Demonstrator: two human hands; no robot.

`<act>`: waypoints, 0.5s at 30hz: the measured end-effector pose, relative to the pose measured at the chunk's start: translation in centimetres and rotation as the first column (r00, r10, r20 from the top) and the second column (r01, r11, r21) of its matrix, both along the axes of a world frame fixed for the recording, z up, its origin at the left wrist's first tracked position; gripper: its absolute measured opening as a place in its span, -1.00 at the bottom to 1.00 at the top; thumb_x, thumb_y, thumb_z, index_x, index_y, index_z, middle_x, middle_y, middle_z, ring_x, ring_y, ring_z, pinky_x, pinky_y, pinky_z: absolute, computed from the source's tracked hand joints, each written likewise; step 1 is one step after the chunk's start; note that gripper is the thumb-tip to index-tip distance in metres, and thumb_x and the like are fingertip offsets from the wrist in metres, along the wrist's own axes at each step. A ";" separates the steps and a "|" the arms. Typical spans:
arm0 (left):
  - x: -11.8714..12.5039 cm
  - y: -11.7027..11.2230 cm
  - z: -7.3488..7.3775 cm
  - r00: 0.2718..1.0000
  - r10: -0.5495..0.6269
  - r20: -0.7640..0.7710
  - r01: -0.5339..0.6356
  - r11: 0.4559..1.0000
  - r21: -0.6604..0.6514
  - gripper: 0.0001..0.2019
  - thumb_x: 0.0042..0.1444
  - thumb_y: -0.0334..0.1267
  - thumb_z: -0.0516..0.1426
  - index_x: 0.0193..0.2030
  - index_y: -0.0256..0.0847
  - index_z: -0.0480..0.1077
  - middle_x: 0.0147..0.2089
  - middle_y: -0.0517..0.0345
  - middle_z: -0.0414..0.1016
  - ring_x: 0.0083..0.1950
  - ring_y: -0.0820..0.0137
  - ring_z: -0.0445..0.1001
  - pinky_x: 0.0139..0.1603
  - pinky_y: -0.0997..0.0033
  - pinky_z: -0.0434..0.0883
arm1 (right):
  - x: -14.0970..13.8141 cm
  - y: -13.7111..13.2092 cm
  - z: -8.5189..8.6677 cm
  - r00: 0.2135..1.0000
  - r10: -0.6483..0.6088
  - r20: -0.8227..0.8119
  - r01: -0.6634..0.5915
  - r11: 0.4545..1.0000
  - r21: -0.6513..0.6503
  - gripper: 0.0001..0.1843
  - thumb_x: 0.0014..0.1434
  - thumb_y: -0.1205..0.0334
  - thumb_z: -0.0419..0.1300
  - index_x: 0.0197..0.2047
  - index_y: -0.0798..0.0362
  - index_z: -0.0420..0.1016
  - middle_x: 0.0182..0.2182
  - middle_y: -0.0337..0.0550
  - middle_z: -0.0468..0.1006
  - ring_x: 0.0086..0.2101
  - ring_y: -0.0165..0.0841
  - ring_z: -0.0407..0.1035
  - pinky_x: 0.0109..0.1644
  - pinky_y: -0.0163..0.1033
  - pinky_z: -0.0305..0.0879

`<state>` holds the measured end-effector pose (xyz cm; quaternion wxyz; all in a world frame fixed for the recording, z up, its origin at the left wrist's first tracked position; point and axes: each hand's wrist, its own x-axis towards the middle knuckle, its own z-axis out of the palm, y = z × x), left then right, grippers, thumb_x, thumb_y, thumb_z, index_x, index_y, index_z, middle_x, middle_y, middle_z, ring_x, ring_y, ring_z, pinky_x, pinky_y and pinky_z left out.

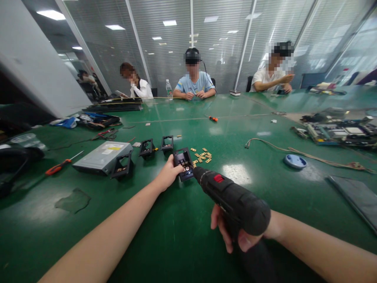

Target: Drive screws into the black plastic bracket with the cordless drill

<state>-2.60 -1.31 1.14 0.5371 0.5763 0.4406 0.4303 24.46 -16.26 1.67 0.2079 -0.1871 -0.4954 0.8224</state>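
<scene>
My left hand [168,173] grips the left side of a small black plastic bracket [183,163] lying on the green table [176,236]. My right hand [228,232] is wrapped round the grip of a black cordless screwdriver [235,202] with a red switch. Its tip rests on the bracket's near end. Several small brass-coloured metal pieces [202,155] lie just beyond the bracket. Three more black brackets [146,148] stand to the left.
A grey optical drive [101,156] and a red-handled screwdriver [59,166] lie at left. A blue round dish [295,161], a cable [309,155] and circuit boards [335,131] are at right. Three people sit at the far side, near a water bottle [168,89].
</scene>
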 end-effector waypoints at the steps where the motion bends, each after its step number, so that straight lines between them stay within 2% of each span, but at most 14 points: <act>1: 0.0 0.0 -0.1 1.000 0.000 -0.005 0.000 1.000 0.003 -0.44 -0.11 -0.30 0.29 0.10 -0.14 0.34 0.00 0.12 0.54 0.06 0.19 0.52 0.30 -0.02 0.40 | 0.0 0.0 -0.1 1.000 -0.002 0.006 0.002 1.000 -0.007 -0.18 -0.27 0.24 0.73 0.06 0.16 0.55 -0.36 -0.17 0.71 -0.35 -0.28 0.66 -0.26 -0.29 0.54; 4: -0.1 0.2 -0.3 1.000 0.000 -0.005 0.000 1.000 0.008 -0.43 -0.10 -0.30 0.29 0.12 -0.14 0.32 0.01 0.11 0.54 0.07 0.19 0.52 0.30 -0.02 0.41 | 0.0 0.0 -0.7 1.000 -0.007 0.019 0.007 1.000 0.005 -0.19 -0.27 0.21 0.72 0.05 0.14 0.56 -0.35 -0.16 0.71 -0.33 -0.26 0.66 -0.26 -0.28 0.54; 9: -0.2 0.2 -0.4 1.000 0.005 -0.012 -0.005 1.000 0.002 -0.44 -0.09 -0.29 0.29 0.11 -0.13 0.34 0.03 0.11 0.54 0.08 0.19 0.51 0.31 -0.02 0.40 | 0.2 0.2 -1.5 0.998 0.009 0.060 -0.012 0.999 0.053 -0.22 -0.15 0.03 0.67 0.09 0.12 0.54 -0.31 -0.11 0.70 -0.34 -0.24 0.66 -0.25 -0.22 0.54; 13: -0.2 0.0 -0.3 1.000 0.006 -0.016 -0.006 1.000 -0.001 -0.44 -0.09 -0.29 0.30 0.11 -0.13 0.34 0.04 0.11 0.55 0.09 0.20 0.51 0.31 0.00 0.40 | 0.4 0.4 -1.5 0.998 0.034 0.047 -0.037 0.998 0.059 -0.17 -0.18 0.06 0.68 0.11 0.11 0.51 -0.30 -0.12 0.70 -0.32 -0.24 0.66 -0.23 -0.24 0.54; 15: -0.2 0.0 -0.2 1.000 0.007 -0.012 -0.007 1.000 -0.008 -0.45 -0.08 -0.29 0.30 0.11 -0.13 0.35 0.05 0.11 0.54 0.10 0.19 0.51 0.31 0.00 0.39 | 0.4 0.4 -1.2 0.996 0.061 0.066 -0.068 0.992 0.105 -0.17 -0.12 -0.01 0.66 0.14 0.10 0.49 -0.28 -0.12 0.69 -0.30 -0.25 0.66 -0.21 -0.23 0.54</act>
